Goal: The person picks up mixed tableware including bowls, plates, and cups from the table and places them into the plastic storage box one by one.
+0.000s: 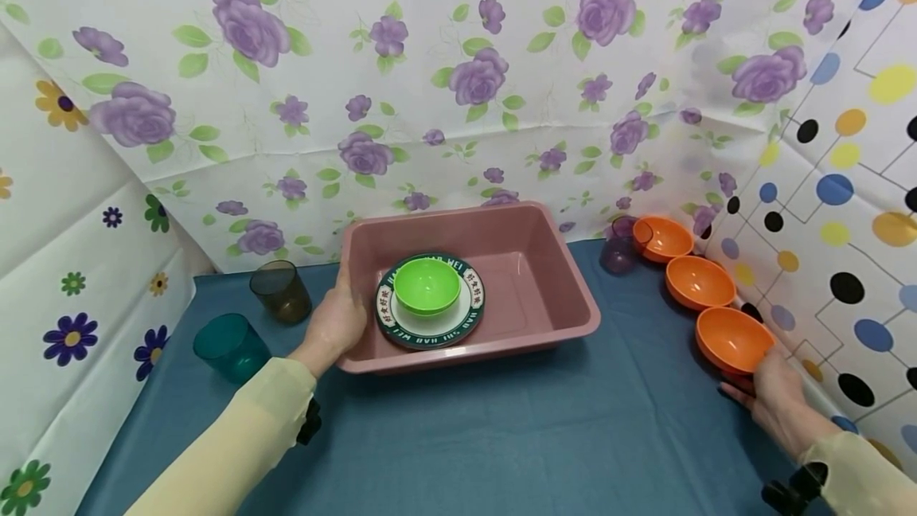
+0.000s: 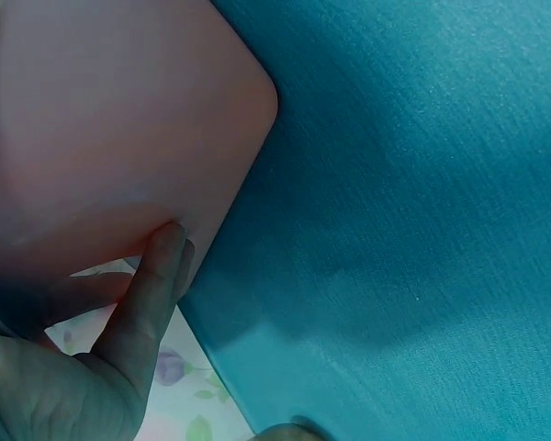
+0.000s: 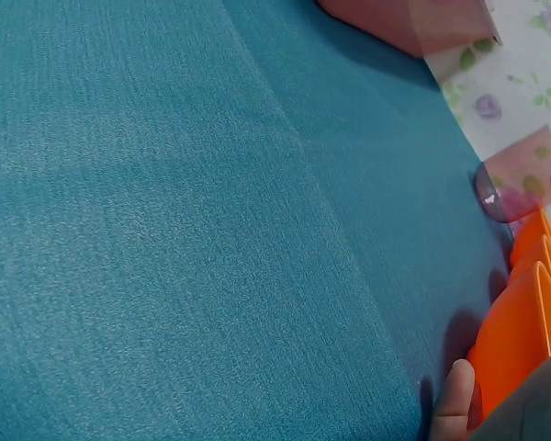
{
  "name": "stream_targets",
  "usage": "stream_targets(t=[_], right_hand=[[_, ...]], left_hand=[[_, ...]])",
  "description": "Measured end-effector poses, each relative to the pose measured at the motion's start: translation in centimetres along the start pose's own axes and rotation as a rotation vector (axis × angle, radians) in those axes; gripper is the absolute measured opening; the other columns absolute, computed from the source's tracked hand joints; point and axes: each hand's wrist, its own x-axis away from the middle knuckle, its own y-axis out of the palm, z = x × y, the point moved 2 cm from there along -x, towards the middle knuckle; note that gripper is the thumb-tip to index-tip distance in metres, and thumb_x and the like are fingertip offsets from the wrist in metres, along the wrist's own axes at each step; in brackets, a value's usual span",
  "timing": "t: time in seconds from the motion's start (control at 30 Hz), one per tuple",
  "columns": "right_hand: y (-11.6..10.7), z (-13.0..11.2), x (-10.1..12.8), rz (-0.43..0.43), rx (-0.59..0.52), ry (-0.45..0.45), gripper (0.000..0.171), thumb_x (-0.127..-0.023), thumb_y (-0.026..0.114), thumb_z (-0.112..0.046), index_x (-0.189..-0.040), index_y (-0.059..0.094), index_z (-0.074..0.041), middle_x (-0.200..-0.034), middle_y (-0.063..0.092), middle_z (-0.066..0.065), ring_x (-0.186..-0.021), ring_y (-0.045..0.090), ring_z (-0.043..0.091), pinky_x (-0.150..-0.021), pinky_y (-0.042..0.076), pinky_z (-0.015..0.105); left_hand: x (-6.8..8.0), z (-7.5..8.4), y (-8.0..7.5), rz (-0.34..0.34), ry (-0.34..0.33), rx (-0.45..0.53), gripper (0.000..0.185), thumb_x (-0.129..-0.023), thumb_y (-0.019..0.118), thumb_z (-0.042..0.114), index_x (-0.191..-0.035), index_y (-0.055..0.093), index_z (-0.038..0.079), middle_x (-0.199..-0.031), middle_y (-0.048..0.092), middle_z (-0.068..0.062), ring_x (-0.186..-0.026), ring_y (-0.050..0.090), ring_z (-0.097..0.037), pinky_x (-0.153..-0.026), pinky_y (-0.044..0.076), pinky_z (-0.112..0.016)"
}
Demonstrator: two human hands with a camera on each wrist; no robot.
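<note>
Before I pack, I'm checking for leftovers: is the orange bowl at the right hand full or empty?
Empty. The orange bowl shows only bare orange inside, in the head view.

I take this for a small staged corner furnished with kitchenware. Beyond the left fingers (image 1: 345, 281) and the right fingers (image 1: 738, 393) I see a white sheet (image 1: 423, 90) printed with purple roses, creased as hung material is. Well to the left of the left fingers there is a daisy-printed sheet (image 1: 82, 293); just right of the right fingers, a dotted sheet (image 1: 809, 237). Together they screen three sides of the blue-covered surface (image 1: 501, 436) beneath the fingers. Its household look comes from orange bowls (image 1: 700, 283) at the right fingers, a pink basin (image 1: 530, 277) at the left ones, and two cups (image 1: 232, 350) left of those. What room lies behind the sheets, I cannot tell.
</note>
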Motion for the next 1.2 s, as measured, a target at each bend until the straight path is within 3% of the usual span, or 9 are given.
stream_targets(t=[0.2, 0.47, 0.63, 0.9, 0.97, 1.1, 1.2], right_hand=[[-0.1, 0.0, -0.3, 0.023, -0.014, 0.005, 0.057, -0.111, 0.015, -0.043, -0.165, 0.001, -0.037, -0.137, 0.033, 0.015, -0.076, 0.063, 0.019, -0.073, 0.062, 0.039], [-0.1, 0.0, -0.4, 0.034, -0.027, 0.032, 0.058, -0.110, 0.014, -0.043, -0.165, -0.002, -0.035, -0.137, 0.032, 0.018, -0.071, 0.065, 0.021, -0.071, 0.062, 0.038], [0.0, 0.0, -0.3, 0.048, -0.023, 0.034, 0.058, -0.110, 0.015, -0.045, -0.165, -0.001, -0.034, -0.136, 0.034, 0.019, -0.069, 0.065, 0.021, -0.069, 0.062, 0.038], [0.0, 0.1, -0.3, 0.058, -0.021, 0.023, 0.058, -0.110, 0.014, -0.045, -0.166, 0.002, -0.033, -0.138, 0.033, 0.019, -0.067, 0.064, 0.020, -0.067, 0.062, 0.037], [0.0, 0.0, 0.0, 0.047, -0.019, 0.013, 0.057, -0.111, 0.015, -0.040, -0.166, 0.003, -0.033, -0.133, 0.036, 0.018, -0.066, 0.064, 0.020, -0.065, 0.062, 0.036], [-0.1, -0.2, 0.7, 0.037, -0.020, -0.017, 0.056, -0.111, 0.018, -0.037, -0.166, 0.008, -0.031, -0.107, 0.053, 0.006, -0.064, 0.067, 0.019, -0.060, 0.061, 0.035], [-0.2, -0.4, 1.1, 0.035, -0.028, -0.028, 0.056, -0.111, 0.019, -0.040, -0.166, 0.011, -0.032, -0.109, 0.055, 0.006, -0.065, 0.070, 0.019, -0.059, 0.061, 0.036]], left_hand=[[0.0, 0.1, -0.1, -0.004, -0.013, -0.007, 0.074, -0.112, 0.037, 0.020, -0.163, -0.016, 0.025, -0.088, 0.068, -0.018, -0.067, 0.072, -0.023, -0.066, 0.061, -0.045], [0.2, 0.2, -0.1, -0.006, -0.025, 0.005, 0.072, -0.112, 0.035, 0.017, -0.164, -0.015, 0.026, -0.096, 0.069, -0.021, -0.071, 0.073, -0.026, -0.070, 0.062, -0.046], [0.3, 0.2, -0.1, -0.004, -0.015, 0.009, 0.074, -0.111, 0.035, 0.014, -0.163, -0.016, 0.028, -0.093, 0.069, -0.021, -0.067, 0.073, -0.024, -0.065, 0.062, -0.045], [0.2, 0.2, 0.0, -0.014, -0.021, 0.009, 0.071, -0.112, 0.033, 0.017, -0.163, -0.016, 0.027, -0.094, 0.068, -0.020, -0.070, 0.072, -0.024, -0.070, 0.062, -0.046], [0.2, 0.2, -0.1, -0.011, -0.021, 0.009, 0.071, -0.112, 0.033, 0.017, -0.163, -0.016, 0.027, -0.094, 0.068, -0.020, -0.069, 0.072, -0.024, -0.069, 0.062, -0.046], [0.3, 0.3, -0.1, -0.008, -0.017, 0.018, 0.071, -0.112, 0.033, 0.017, -0.163, -0.016, 0.028, -0.094, 0.068, -0.020, -0.069, 0.072, -0.024, -0.068, 0.062, -0.046], [0.2, 0.3, -0.2, -0.006, -0.010, 0.012, 0.072, -0.112, 0.034, 0.019, -0.163, -0.015, 0.027, -0.091, 0.069, -0.019, -0.068, 0.072, -0.023, -0.068, 0.062, -0.046]])
